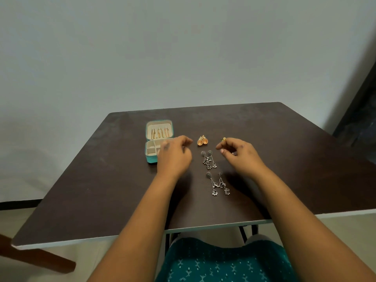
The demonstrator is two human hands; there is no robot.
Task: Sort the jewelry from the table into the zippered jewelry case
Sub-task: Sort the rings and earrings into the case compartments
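While the dark brown desk (pixel 284 159) carried everything in view, the teal zippered jewelry case (pixel 159 139) lay open on it, and I place the rest from that case. Its raised lid already held a row of gold drop earrings (pixel 159 132), so part of the sorting looked done; the tray compartments that showed seemed bare, though the left hand hid some of them.

The left hand (pixel 174 155) hovered at the case's right edge, fingers curled inward; a thin pale glint showed at its fingertips, but I could not tell whether it pinched anything. The right hand (pixel 238 154), well to the right of the case, had thumb and fingers bent together beside a small gold piece (pixel 224 139); whether it gripped that piece was unclear.

Three sets remained outside the case, all to its right: an orange-gold jhumka pair (pixel 202 140) nearest it, a silver chain-drop pair (pixel 208 159) nearer the person, and a second silver chain-drop pair (pixel 218 184) closer still. By my judgement, most of the work was left.

No brand, label or writing could be read anywhere.
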